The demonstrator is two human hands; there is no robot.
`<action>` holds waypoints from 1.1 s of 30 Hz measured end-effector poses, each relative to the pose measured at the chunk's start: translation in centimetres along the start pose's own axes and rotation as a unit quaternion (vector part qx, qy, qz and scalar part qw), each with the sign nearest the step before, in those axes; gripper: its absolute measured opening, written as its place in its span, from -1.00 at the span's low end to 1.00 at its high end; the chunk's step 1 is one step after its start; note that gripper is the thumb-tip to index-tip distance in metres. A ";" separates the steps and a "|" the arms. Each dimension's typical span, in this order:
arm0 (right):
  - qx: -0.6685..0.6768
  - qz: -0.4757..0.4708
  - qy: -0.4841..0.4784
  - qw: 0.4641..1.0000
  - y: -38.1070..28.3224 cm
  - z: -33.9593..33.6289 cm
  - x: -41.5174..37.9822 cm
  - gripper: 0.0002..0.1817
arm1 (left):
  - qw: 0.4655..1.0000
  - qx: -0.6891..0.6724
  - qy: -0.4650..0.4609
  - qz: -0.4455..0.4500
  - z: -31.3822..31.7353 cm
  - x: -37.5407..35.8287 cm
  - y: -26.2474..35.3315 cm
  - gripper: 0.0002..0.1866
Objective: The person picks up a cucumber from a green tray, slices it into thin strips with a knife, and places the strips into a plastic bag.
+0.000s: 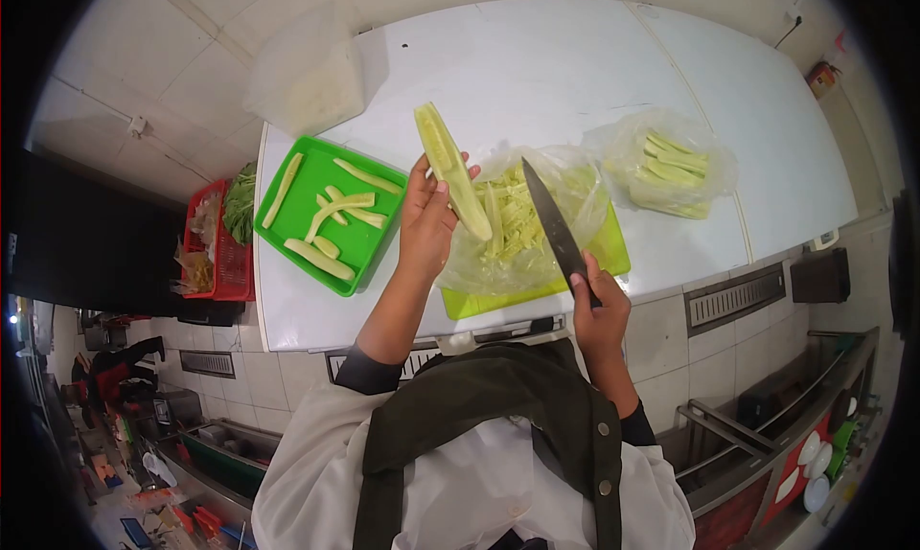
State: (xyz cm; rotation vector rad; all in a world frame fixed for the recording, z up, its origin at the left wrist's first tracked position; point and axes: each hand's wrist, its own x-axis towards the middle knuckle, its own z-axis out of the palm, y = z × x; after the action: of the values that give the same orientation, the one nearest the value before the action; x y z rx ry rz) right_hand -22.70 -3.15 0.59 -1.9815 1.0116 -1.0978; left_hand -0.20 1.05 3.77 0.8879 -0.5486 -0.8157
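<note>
My left hand (430, 215) grips a halved cucumber (452, 167), its seeded core partly scooped out and its cut face turned up. In my right hand (601, 306) is a knife (554, 219), its dark blade pointing up and to the left, apart from the cucumber. Below and between both hands lies a clear plastic bag (585, 191) with pale green cucumber scraps (508, 210) in it. The bag rests on a lime-green cutting board (470, 304). To the left, a green tray (356, 253) holds several pale cucumber pieces (319, 259).
A second plastic bag (676, 171) with cucumber strips stands on the white table (537, 80) at right. A translucent container (311, 76) sits at the back left corner. Beyond the left edge is a red crate (235, 263) with leafy greens.
</note>
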 end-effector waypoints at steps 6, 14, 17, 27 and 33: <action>0.088 0.030 -0.087 0.992 -2.2 0.9 0.0 -0.74 | 0.998 -0.048 -0.022 -0.042 -0.6 -0.3 -1.4 -0.68; 0.097 0.067 -0.075 0.990 -1.1 1.0 -0.6 -0.86 | 0.993 -0.051 -0.040 -0.095 0.0 -0.8 -0.5 -0.69; 0.088 0.057 -0.084 0.991 -1.1 0.2 -0.5 -0.85 | 0.994 -0.015 -0.041 -0.098 0.3 -0.8 -0.2 -0.62; -0.026 -0.014 -0.042 0.999 -4.2 -2.0 0.7 -0.87 | 0.983 0.183 -0.001 -0.002 0.6 -1.6 -1.2 -0.51; -0.038 -0.043 -0.023 0.998 -4.4 -1.7 0.9 -0.87 | 0.978 0.207 0.002 0.022 0.4 -1.6 -1.4 -0.51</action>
State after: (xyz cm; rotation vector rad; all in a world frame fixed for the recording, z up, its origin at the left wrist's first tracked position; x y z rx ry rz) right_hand -22.50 -1.97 5.27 -2.1197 0.9646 -1.0681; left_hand -1.91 1.63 2.65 1.2530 -0.7471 -0.6696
